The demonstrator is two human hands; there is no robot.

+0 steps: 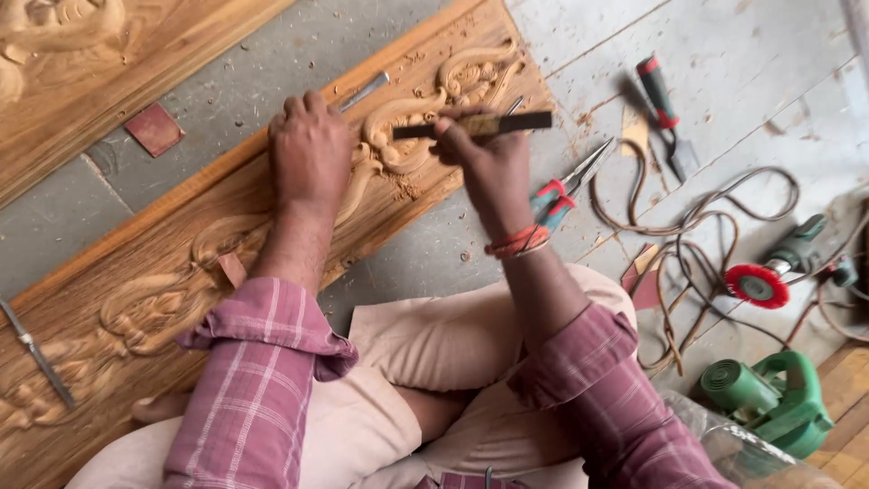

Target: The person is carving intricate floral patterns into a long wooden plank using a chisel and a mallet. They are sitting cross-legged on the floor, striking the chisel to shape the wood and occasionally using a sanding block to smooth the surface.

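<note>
1. A long carved wooden panel (226,226) lies diagonally on the grey floor (272,63), running from the lower left of the frame toward the upper centre. Its surface is light brown, with raised scrollwork and leaf-like curls in relief, a plain raised border along its upper edge, and pale chips and dust scattered over the carving.
2. The left hand (310,149) rests on the panel at upper centre, fingers curled into a closed fist; a metal chisel (364,91) juts out from it toward the upper right.
3. The right hand (484,154) is closed around a dark flat bar-shaped tool (475,125), held level just above the carved scrolls.
4. Red-and-blue-handled pliers (566,190) lie on the floor just beside the right wrist.
5. Another carved panel (81,63) fills the upper left corner, with a small reddish square piece (154,129) between the two panels.
6. To the right lie a red-handled tool (665,113), tangled cables (697,226), a grinder with a red wheel (769,276) and a green power tool (769,398).
</note>
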